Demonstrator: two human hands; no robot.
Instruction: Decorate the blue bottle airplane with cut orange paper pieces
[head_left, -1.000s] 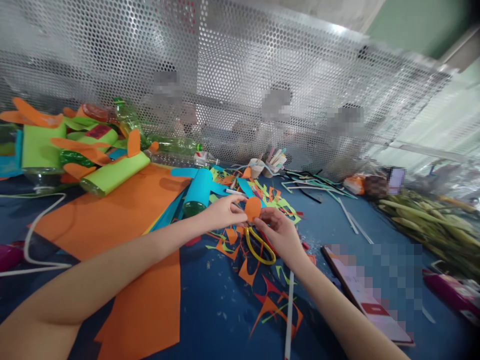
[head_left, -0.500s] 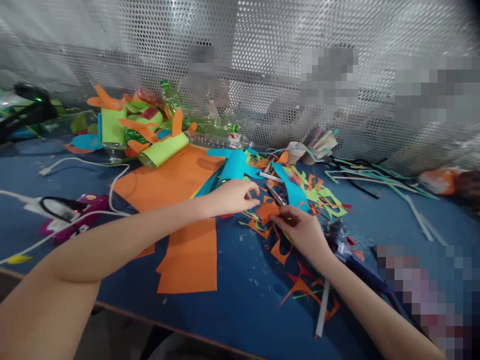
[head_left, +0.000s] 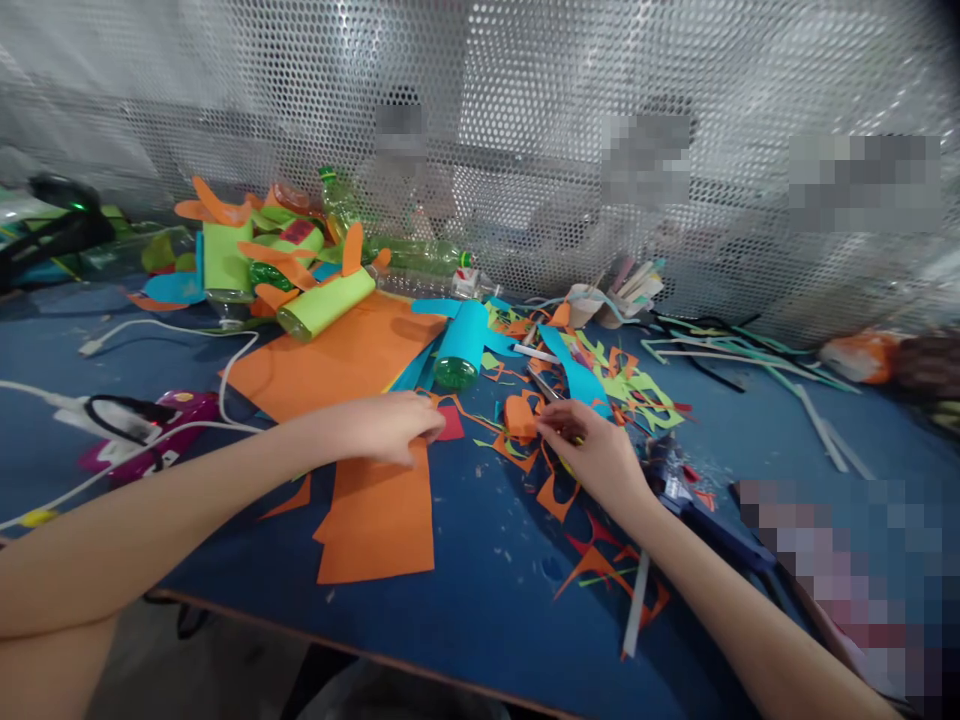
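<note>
Fingers of the right hand [head_left: 596, 455] are pinched together on the right edge of a small orange paper piece [head_left: 517, 418], which sticks out to the left of their tips, above the paper scraps [head_left: 559, 497] and beside the scissors [head_left: 541, 382]. The left hand [head_left: 394, 425], fingers loosely bent and a little apart, is over the orange sheet [head_left: 384, 525], its fingertips just beside a red paper piece [head_left: 452, 424]; whether they touch it, I cannot tell.

Orange piece [head_left: 519, 414], orange sheet [head_left: 384, 520]: matt, smooth, paper-like. Bottle [head_left: 456, 374]: glossy, translucent plastic (covered by a matt blue wrap [head_left: 469, 328]). Screen [head_left: 517, 90]: shiny, metal-like, closely perforated.
</note>
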